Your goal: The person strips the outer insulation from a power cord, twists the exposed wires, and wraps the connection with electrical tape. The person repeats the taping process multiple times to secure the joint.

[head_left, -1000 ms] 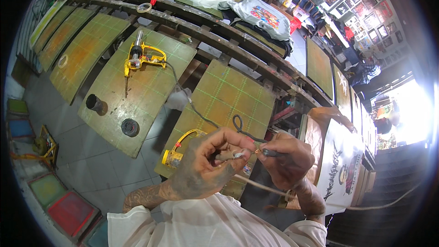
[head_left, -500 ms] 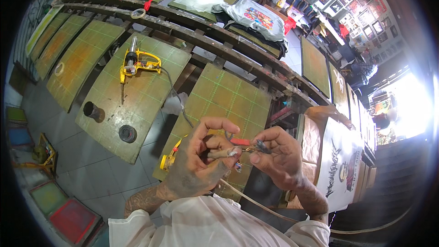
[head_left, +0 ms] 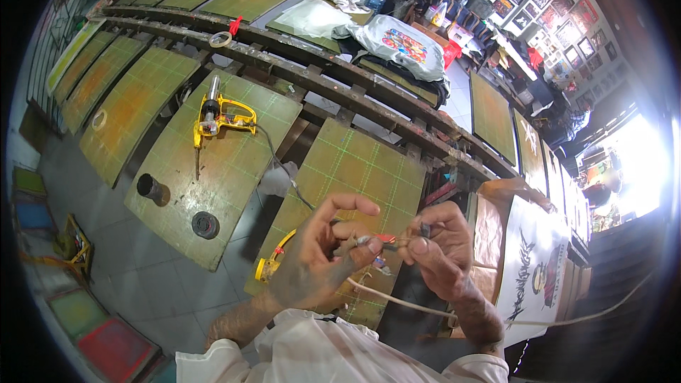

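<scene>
My left hand pinches the end of a cable between thumb and fingers, with its index finger raised. Close to it, my right hand is closed on thin wire ends, and a small dark scrap shows at its fingers. Between the two hands a short red wire is visible. From below my hands a whitish cord runs off to the right. A yellow heat gun with its casing opened lies on a green board ahead left; its grey cable leads toward my hands.
Beside the heat gun stand a black tube and a black round cap. A yellow casing part sits left of my left hand. Dark metal rails cross beyond the boards. A printed white sheet lies at right.
My hands have moved slightly apart, the right one turning a little. The dark frayed bit at its fingers now shows as a flat scrap. The view has shifted slightly.
</scene>
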### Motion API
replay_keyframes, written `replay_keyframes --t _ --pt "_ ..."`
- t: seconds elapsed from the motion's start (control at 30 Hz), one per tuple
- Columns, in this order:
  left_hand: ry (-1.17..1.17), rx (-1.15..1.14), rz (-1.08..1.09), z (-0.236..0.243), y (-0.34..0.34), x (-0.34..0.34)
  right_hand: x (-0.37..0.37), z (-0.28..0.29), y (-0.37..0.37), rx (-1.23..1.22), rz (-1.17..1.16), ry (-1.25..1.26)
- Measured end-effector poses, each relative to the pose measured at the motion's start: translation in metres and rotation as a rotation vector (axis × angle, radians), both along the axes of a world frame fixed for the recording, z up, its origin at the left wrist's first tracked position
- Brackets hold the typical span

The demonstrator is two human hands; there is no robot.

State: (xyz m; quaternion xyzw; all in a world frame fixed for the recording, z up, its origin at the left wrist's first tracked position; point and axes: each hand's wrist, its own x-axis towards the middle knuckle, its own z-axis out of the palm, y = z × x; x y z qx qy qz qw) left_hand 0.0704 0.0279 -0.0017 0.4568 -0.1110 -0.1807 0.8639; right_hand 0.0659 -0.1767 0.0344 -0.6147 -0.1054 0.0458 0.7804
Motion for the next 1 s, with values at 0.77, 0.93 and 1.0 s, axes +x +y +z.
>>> replay_keyframes --t 0.77,0.93,1.0 --pt "0.103 -0.121 -0.065 0.013 -0.006 0.013 0.017 0.022 -0.019 -0.496 0.019 -0.290" --pt "0.088 -0.133 -0.045 0.012 -0.009 0.014 0.025 0.025 -0.021 -0.584 0.029 -0.402" --pt "0.086 -0.127 -0.049 0.012 -0.009 0.014 0.026 0.025 -0.021 -0.573 0.032 -0.403"
